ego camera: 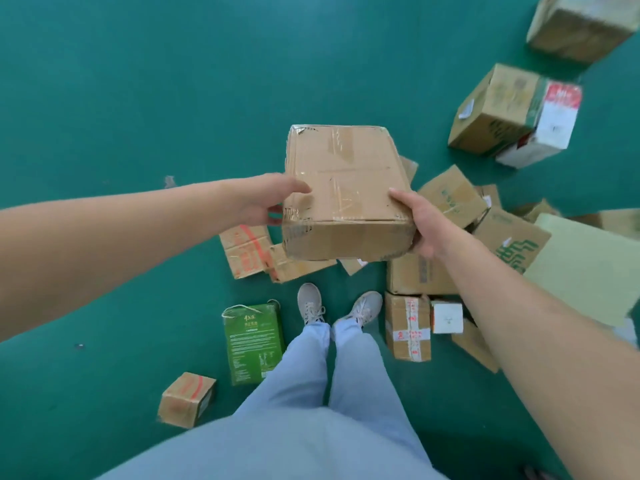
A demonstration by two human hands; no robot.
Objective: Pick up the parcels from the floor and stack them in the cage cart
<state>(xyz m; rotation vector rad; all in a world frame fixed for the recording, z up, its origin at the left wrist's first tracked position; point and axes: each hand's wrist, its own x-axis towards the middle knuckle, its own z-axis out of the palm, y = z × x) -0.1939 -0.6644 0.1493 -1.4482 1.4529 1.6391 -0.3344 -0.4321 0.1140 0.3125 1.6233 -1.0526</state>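
Note:
A taped brown cardboard parcel (346, 192) is held in the air above the green floor, in the middle of the view. My left hand (268, 202) grips its left side, thumb lying on the top face and fingers underneath. My right hand (420, 223) grips its near right corner, thumb on top and fingers hidden below. Several more parcels (450, 199) lie scattered on the floor under and to the right of it. The cage cart is not in view.
My feet (339, 308) stand among the boxes. A green printed box (252, 344) and a small brown box (187, 400) lie at lower left. A red-taped box (408, 329) and a white box (446, 317) lie at right. Larger boxes (498, 109) sit farther right.

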